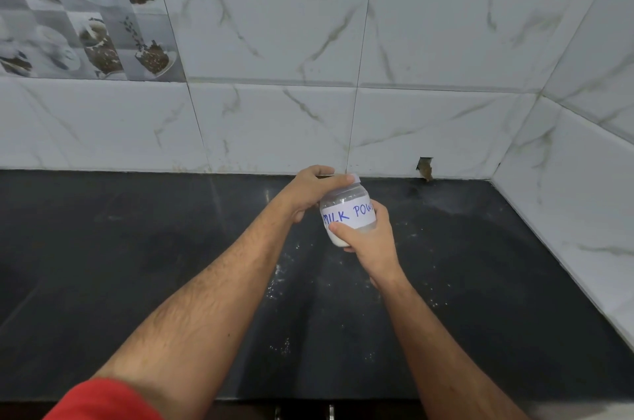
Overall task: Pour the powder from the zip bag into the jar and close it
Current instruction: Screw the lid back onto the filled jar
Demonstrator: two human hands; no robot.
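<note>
**Jar held above the counter, lid on**

The jar (pixel 348 213) sits in both my hands over the black counter (pixel 137 248). My right hand (pixel 368 241) wraps its labelled body; my left hand (pixel 310 191) grips the white lid (pixel 353 178). Spilled powder (pixel 278 279) dots the counter below.

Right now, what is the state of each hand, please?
Left hand: closed on the lid.
Right hand: closed round the jar.
</note>
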